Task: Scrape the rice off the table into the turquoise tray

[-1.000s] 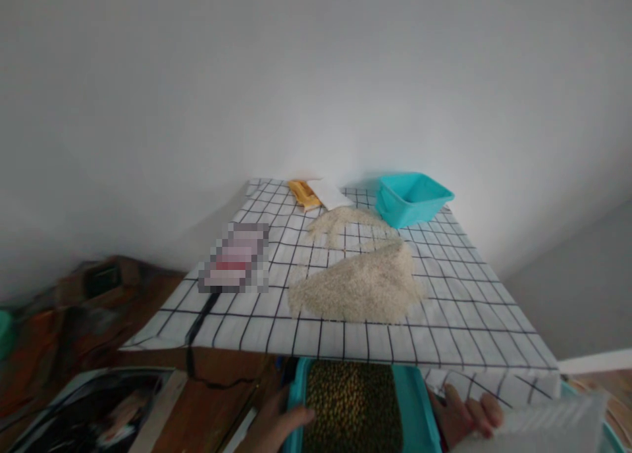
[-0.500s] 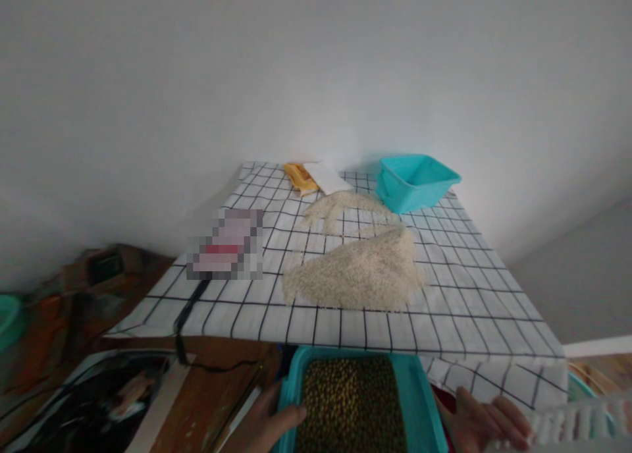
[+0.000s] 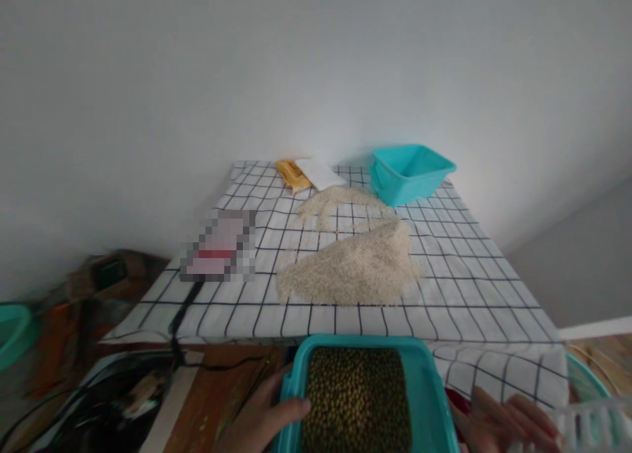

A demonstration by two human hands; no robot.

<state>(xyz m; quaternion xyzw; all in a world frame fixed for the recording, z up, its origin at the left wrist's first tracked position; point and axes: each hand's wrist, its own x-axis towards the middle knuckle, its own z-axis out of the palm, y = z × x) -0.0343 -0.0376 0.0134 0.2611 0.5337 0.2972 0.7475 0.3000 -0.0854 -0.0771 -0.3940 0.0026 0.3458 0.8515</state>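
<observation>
A turquoise plastic tub [image 3: 433, 407], partly filled with small green beans [image 3: 355, 394], is low in front of me at the table's near edge. My left hand [image 3: 264, 417] grips its left side, with the thumb over the rim and the fingers outside. On the other side my right hand [image 3: 503, 423] is against the tub's right wall, its fingers bent. The right hand's grip is partly hidden and blurred. Pale grain [image 3: 353, 265] lies in a loose heap on the checked tablecloth [image 3: 474, 308].
A second turquoise tub [image 3: 412, 176] stands at the back right. A yellow packet [image 3: 292, 175] and a white sheet [image 3: 320, 174] lie at the back. A pixelated flat object [image 3: 217, 245] is at left. A white slotted plastic thing [image 3: 595, 426] is by my right hand.
The tub of beans has come slightly up and towards the right, looking larger, and its far rim overlaps the table edge more. My hands have moved with it, and the view has shifted slightly.
</observation>
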